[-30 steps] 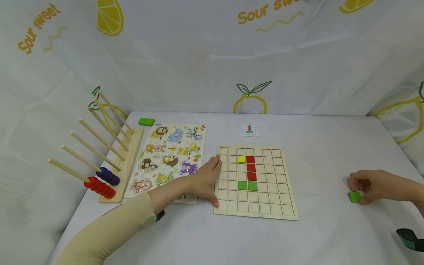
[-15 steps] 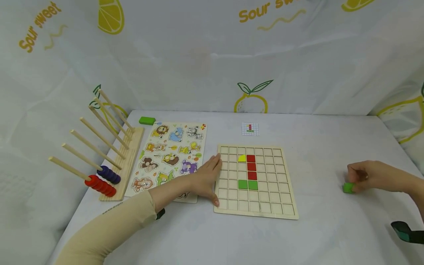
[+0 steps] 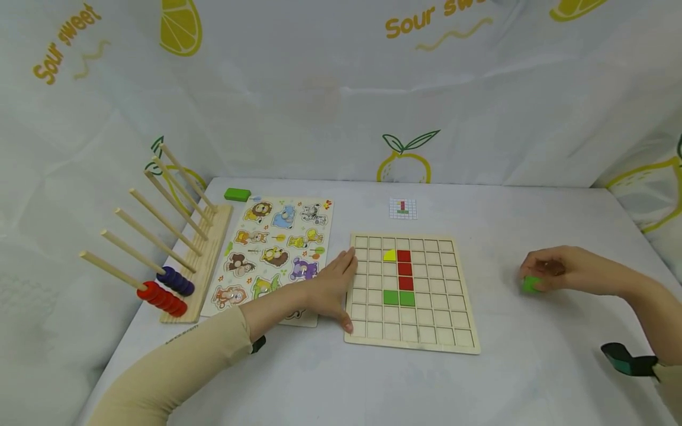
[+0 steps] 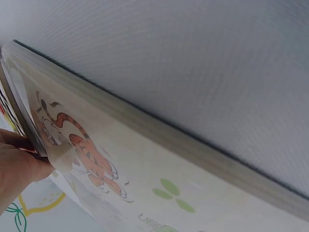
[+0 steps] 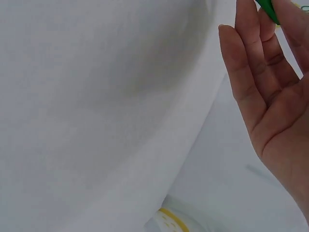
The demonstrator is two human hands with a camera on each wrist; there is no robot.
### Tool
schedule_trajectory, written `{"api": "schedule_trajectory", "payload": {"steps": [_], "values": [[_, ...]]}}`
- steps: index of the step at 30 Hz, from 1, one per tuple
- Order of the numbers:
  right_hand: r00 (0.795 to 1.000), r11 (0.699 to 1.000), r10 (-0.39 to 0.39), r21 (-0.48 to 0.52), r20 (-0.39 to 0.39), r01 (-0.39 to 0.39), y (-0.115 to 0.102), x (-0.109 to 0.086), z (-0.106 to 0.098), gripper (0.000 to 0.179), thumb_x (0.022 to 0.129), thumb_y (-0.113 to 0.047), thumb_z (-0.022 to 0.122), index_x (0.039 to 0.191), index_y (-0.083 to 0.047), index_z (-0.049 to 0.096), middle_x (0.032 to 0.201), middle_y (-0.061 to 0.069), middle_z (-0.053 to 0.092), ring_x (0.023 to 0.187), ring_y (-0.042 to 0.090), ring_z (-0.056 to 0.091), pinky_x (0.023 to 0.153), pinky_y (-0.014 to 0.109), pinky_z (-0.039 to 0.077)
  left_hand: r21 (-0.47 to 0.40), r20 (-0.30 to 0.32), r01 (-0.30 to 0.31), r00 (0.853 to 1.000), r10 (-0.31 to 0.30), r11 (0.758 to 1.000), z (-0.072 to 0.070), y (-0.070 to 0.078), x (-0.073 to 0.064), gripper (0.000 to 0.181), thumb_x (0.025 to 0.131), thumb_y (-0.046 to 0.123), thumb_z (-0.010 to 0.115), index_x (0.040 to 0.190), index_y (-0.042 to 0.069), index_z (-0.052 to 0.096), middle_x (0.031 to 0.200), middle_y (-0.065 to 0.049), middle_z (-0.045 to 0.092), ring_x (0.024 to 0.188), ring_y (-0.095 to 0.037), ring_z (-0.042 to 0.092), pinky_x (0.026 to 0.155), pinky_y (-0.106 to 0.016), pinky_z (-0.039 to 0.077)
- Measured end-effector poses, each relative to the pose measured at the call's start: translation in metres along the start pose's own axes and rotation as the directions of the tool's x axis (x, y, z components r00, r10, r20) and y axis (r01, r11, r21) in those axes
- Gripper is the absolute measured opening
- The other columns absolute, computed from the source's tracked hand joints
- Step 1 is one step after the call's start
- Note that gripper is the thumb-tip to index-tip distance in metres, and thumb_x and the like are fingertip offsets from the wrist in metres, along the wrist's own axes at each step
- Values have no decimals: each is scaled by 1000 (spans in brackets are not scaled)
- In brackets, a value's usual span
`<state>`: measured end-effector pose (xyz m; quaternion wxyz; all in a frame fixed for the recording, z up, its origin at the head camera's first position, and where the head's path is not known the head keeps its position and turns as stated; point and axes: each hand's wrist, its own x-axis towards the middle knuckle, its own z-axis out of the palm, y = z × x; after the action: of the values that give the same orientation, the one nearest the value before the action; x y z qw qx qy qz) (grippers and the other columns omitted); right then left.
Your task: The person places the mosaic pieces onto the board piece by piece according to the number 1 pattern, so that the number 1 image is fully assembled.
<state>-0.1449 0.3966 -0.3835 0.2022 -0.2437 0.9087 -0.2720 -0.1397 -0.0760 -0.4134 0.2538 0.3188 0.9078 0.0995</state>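
In the head view my left hand rests along the left edge of a wooden grid board, its fingers extended and thumb spread toward the near corner. My right hand is off to the board's right, pinching a small green square tile between thumb and fingers. The right wrist view shows part of that green tile at its top edge. Set in the grid are a yellow rounded tile, a column of red tiles and two green tiles below it.
Left of the grid lies an animal picture puzzle, partly under my left forearm. Beside it stands a wooden peg rack with red rings and blue rings. A green block and a small pattern card lie farther back.
My right hand has moved left toward the grid board, carrying the green tile away from the table's right side. My left hand has stayed at the board's edge.
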Motion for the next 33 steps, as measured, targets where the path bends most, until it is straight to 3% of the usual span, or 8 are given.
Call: {"api": "schedule_trajectory", "payload": {"steps": [11, 19, 25, 33], "values": [[999, 996, 1, 92, 41, -5, -41, 33, 14, 13, 89, -20, 72, 101, -20, 69, 88, -6, 59, 80, 5, 53, 67, 17, 47, -11, 4, 5, 1000, -5, 1000, -1, 1, -1, 140, 65, 55, 86, 156, -5, -1, 165, -21, -16, 156, -36, -10, 130, -42, 4], [999, 985, -33, 171, 2, 32, -65, 56, 31, 19, 88, -23, 74, 106, -18, 70, 100, -2, 66, 85, 5, 58, 74, 17, 53, -18, 7, 3, 1000, -3, 1000, 1, 0, -1, 141, 64, 56, 85, 156, -4, -3, 165, -20, -18, 156, -34, -11, 130, -41, 3], [1000, 974, -9, 225, -16, 12, -84, 73, 49, 22, 85, -22, 76, 106, -16, 72, 91, 1, 64, 80, 7, 58, 70, 18, 51, -18, 9, 0, 1000, 0, 1000, 0, 0, -1, 141, 65, 56, 85, 156, -4, -4, 165, -19, -18, 156, -34, -12, 130, -41, 3], [995, 976, -94, 201, 43, 83, -99, 91, 72, 17, 88, -17, 72, 105, -18, 74, 84, -5, 67, 78, 4, 59, 71, 19, 52, -11, 3, 5, 1000, -5, 1000, -1, 0, -1, 142, 64, 56, 86, 156, -5, -3, 165, -21, -17, 156, -35, -10, 130, -41, 4]]}}
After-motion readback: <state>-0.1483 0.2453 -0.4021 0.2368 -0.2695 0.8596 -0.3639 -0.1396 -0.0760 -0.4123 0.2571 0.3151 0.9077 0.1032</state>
